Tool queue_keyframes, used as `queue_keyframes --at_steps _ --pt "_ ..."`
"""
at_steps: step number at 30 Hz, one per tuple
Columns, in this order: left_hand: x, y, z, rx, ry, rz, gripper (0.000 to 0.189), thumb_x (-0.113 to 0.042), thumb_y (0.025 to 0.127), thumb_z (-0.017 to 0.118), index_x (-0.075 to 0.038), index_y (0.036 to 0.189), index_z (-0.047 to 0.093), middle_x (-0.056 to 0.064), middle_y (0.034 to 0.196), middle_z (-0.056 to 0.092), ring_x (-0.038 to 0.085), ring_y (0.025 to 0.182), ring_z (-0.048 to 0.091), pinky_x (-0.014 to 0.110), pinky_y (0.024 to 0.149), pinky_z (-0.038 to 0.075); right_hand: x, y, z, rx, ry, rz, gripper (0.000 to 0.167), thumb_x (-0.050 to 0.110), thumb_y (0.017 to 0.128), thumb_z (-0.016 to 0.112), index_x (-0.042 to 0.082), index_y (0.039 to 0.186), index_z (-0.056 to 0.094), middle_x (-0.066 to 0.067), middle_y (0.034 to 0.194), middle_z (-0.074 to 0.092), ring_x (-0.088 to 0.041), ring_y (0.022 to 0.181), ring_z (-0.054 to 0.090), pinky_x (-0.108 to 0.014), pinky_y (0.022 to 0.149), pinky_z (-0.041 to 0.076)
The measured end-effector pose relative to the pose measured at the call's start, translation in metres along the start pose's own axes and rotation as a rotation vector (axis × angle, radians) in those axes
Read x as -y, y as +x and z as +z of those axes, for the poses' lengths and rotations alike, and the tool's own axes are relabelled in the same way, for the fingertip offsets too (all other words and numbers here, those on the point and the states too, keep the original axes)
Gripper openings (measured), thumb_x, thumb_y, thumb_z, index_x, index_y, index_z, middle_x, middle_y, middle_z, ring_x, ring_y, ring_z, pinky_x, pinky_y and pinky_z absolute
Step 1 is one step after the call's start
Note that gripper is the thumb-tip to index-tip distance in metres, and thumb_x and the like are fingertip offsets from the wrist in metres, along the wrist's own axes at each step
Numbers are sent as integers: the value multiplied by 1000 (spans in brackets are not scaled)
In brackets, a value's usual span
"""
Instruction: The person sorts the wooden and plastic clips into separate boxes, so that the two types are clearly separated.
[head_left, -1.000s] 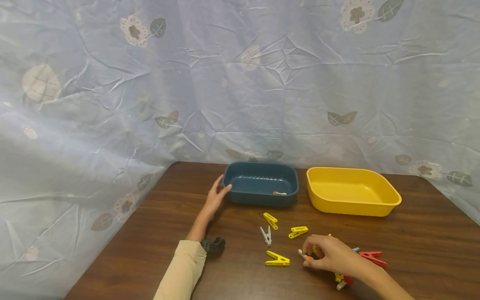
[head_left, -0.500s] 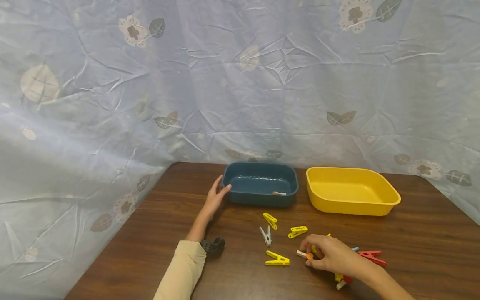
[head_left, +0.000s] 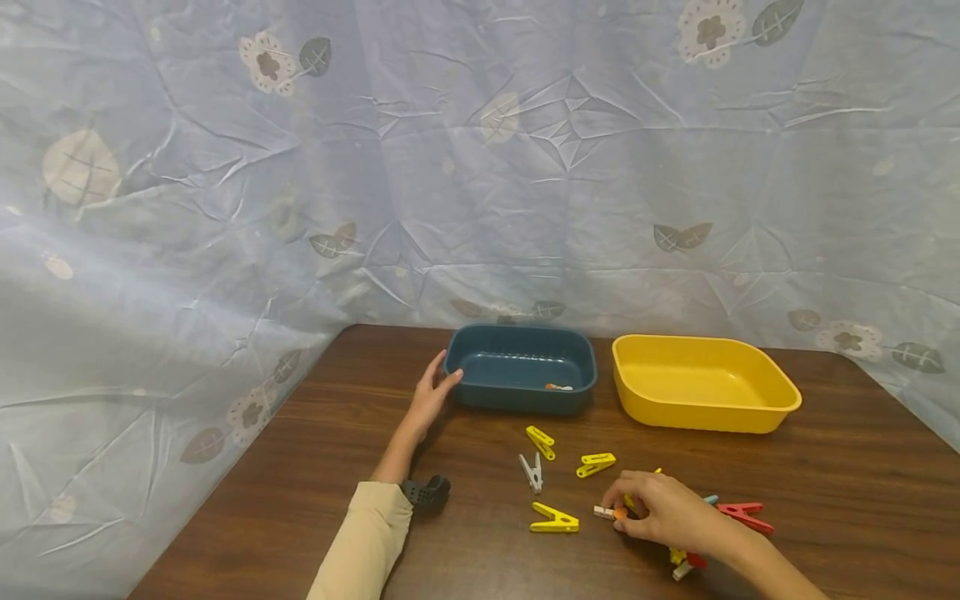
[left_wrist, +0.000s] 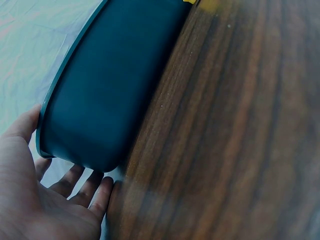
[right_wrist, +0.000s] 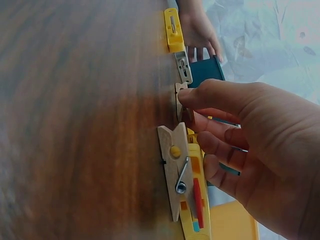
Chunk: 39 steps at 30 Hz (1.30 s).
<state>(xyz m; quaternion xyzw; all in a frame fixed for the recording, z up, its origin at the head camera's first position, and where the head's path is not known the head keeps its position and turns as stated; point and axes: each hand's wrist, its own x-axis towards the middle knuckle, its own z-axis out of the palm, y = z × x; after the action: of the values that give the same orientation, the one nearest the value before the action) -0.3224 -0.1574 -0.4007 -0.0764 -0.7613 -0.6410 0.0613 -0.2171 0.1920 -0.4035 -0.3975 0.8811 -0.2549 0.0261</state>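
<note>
My left hand point(head_left: 432, 392) rests against the left end of the dark blue bin point(head_left: 525, 402), its thumb at the rim and its fingers along the end wall. In the bin lies a small orange-and-white item point(head_left: 558, 387). Low over the table, my right hand point(head_left: 651, 507) pinches a small wooden clothespin point(head_left: 603, 512) with an orange decoration point(head_left: 620, 514) between thumb and fingers. Left of this hand lie a yellow clip point(head_left: 555, 518), a grey clip point(head_left: 532, 473) and two more yellow clips. Behind the hand, a larger wooden clothespin point(right_wrist: 172, 172) appears in the right wrist view.
A yellow bin point(head_left: 708, 417) stands to the right of the blue one. A red clip point(head_left: 747, 515) and several mixed clips lie partly hidden under my right forearm. A patterned curtain point(head_left: 480, 167) hangs behind the brown wooden table point(head_left: 300, 467).
The wooden clothespin between my right fingers has shifted slightly left and turned more level, with more of it showing. My left hand and the bins stay in place.
</note>
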Motion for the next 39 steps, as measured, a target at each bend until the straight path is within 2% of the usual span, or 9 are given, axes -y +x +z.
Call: queue_keyframes --at_steps 12,20,28,31,37,39 --pt "2 2 -1 -4 10 -3 63 -26 94 54 -5 145 22 22 147 18 39 132 17 53 102 22 0 1 -1 -9 5 -23 11 16 82 70 20 91 63 17 79 48 2 56 40 -18 47 37" --pt "30 20 -3 -29 6 2 68 -37 90 57 -14 145 26 16 148 22 34 133 19 51 102 22 2 2 -6 -18 31 -23 12 14 82 69 18 92 63 17 79 50 2 56 42 -18 46 37" --pt "36 21 -2 -52 25 13 68 -39 90 57 -14 145 26 16 147 24 34 133 21 51 102 23 4 6 -9 -31 15 -30 13 11 81 69 19 91 64 16 81 52 1 57 42 -18 47 38" --pt "34 20 -2 -43 6 5 68 -37 90 58 -13 145 26 16 147 23 34 133 20 51 102 22 4 9 -9 -43 9 -42 14 11 81 69 19 92 64 16 80 53 1 56 42 -18 46 38" --pt "5 3 0 -30 2 0 63 -24 92 56 -4 144 26 24 144 24 39 131 22 51 102 24 3 14 -12 -47 10 -52 15 12 82 69 17 95 64 17 77 51 1 55 42 -19 47 39" --pt "0 0 1 -34 1 5 62 -23 93 56 -4 144 26 24 144 25 38 131 22 51 102 24 3 16 -13 -53 -5 -50 14 13 82 69 17 95 65 17 77 51 1 56 42 -19 47 39"
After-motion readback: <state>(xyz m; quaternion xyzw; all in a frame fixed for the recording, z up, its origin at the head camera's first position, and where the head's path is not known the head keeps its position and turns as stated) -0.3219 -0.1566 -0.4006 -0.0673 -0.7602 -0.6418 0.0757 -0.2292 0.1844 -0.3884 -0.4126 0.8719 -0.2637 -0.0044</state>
